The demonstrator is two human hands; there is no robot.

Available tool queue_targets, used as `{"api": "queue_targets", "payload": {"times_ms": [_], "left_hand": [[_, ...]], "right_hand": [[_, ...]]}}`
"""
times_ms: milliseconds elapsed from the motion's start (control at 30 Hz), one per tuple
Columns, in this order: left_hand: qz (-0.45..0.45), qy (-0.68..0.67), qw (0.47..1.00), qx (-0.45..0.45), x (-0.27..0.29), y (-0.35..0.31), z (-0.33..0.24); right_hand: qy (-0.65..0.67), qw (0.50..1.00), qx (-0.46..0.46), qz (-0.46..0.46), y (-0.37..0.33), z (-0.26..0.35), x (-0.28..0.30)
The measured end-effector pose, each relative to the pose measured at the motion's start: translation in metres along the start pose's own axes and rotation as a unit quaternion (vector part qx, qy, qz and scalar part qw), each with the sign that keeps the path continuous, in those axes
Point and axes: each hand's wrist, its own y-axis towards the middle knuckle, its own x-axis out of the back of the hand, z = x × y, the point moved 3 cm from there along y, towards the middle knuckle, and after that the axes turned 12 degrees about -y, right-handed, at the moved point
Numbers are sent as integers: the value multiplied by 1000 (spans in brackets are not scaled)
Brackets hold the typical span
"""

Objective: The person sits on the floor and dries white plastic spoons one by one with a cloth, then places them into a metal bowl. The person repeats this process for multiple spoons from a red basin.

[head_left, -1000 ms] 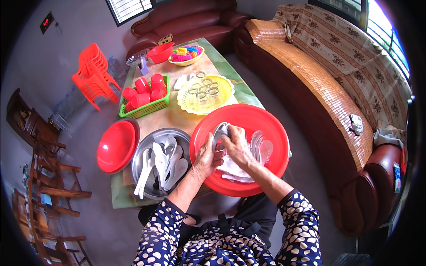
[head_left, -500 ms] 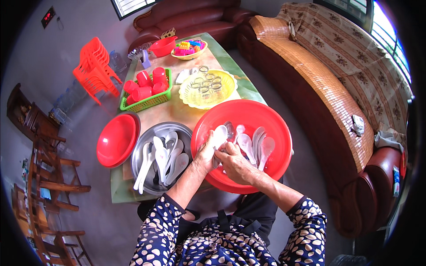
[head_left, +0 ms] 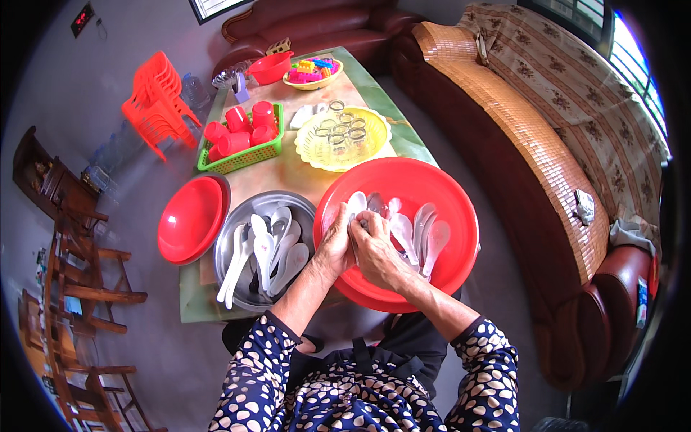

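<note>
Over the big red basin (head_left: 450, 194), my left hand (head_left: 333, 243) is closed around a white soup spoon (head_left: 357, 201), its bowl pointing up and away. My right hand (head_left: 379, 253) presses its curled fingers against the same spoon, just below the bowl; the handle is mostly hidden between my hands. Several white spoons (head_left: 435, 245) lean inside the basin to the right of my hands, and a darker metal spoon (head_left: 376, 201) shows behind them. To the left, a grey metal basin (head_left: 224, 288) holds several white spoons (head_left: 263, 248) and some dark-handled ones.
Red basins (head_left: 191, 219) are stacked at the table's left edge. Farther back stand a green basket (head_left: 248, 157) of red cups, a yellow tray (head_left: 313, 155) with clear glasses, a red bowl (head_left: 270, 68) and a bowl of toy blocks (head_left: 313, 70). A long sofa (head_left: 504, 216) runs along the right.
Both hands stay over the red basin with the white soup spoon. My right fingers have shifted up the spoon, closer to its bowl. The whole view has tilted slightly.
</note>
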Motion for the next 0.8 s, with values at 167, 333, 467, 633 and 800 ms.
{"api": "queue_targets", "payload": {"times_ms": [167,333,467,633,800], "left_hand": [[-120,79,984,-103,24,7,-9],[-159,53,984,-62,10,5,-7],[-105,99,989,39,-3,-5,-7],[-147,197,966,73,-24,-9,6],[-62,209,971,95,-6,-7,6]], "right_hand": [[31,994,85,58,-33,3,16],[-40,985,102,132,-58,-27,15],[-96,993,-33,63,-18,-26,56],[157,977,-142,9,16,-56,43],[198,970,-136,27,24,-68,38]]}}
